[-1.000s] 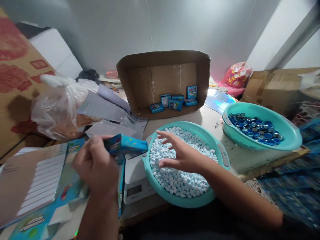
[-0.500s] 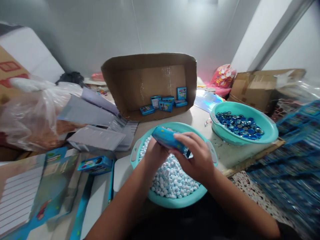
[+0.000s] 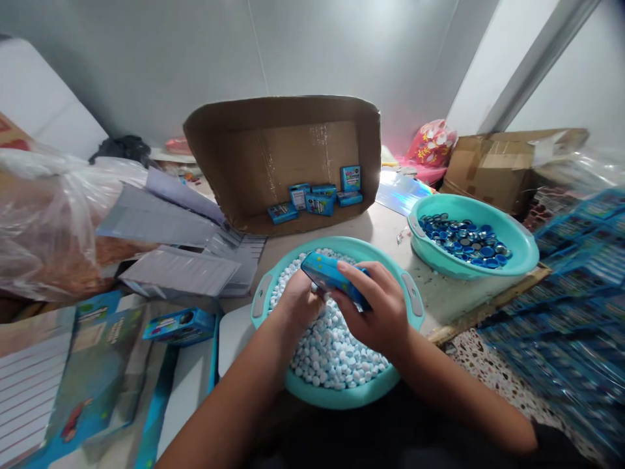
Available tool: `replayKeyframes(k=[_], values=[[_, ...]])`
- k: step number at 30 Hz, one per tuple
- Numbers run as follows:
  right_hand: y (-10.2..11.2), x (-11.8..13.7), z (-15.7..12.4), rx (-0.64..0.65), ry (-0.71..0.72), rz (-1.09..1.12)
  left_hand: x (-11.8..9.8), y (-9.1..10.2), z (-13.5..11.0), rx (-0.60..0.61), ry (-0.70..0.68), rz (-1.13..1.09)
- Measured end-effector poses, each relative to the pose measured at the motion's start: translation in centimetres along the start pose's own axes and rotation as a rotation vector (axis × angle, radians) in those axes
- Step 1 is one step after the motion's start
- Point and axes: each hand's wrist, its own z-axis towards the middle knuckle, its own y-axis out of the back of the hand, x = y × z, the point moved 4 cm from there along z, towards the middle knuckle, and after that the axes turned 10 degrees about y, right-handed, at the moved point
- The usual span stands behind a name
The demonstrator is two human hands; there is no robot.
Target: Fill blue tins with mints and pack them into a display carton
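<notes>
My right hand point(image 3: 378, 309) grips a small blue carton point(image 3: 328, 275) over a teal basin point(image 3: 413, 296) filled with small white and pale blue tablets point(image 3: 332, 348). My left hand point(image 3: 297, 306) is closed at the carton's lower end, fingers curled against it just above the tablets. Both hands hover over the middle of the basin. A second small blue carton point(image 3: 180, 326) lies on the table to the left.
An open cardboard box point(image 3: 273, 153) on its side holds several small blue cartons point(image 3: 317, 195) behind the basin. A second teal basin point(image 3: 517, 257) of blue discs stands right. A white scale point(image 3: 234, 332), flat printed sheets point(image 3: 58, 378), a plastic bag point(image 3: 53, 221) and stacked blue packs point(image 3: 576, 306) surround them.
My left hand carried the blue carton from the left side to over the tablet basin. My right hand left the tablets and took hold of the carton. Another carton now lies at the left.
</notes>
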Motion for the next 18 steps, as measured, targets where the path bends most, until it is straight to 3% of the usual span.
replayKeyframes(k=[4, 6, 11, 14, 18], values=[[0.7, -0.9, -1.0, -0.237, -0.097, 0.047, -0.1, 0.0, -0.3, -0.007, 0.065, 0.014], [0.7, -1.5, -1.6, -0.318, -0.189, 0.049, -0.2, -0.5, -1.1, 0.044, 0.068, 0.047], [0.2, -2.4, -2.5, -0.377, -0.373, 0.058, -0.6, -2.7, -3.1, 0.292, -0.17, 0.172], [-0.1, -2.6, -2.5, -0.335, -0.408, 0.115, -0.6, -2.5, -3.5, 0.214, -0.311, 0.227], [-0.9, -2.8, -2.4, -0.164, -0.443, 0.313, -2.1, -0.3, -5.0, -0.035, -0.489, 0.282]])
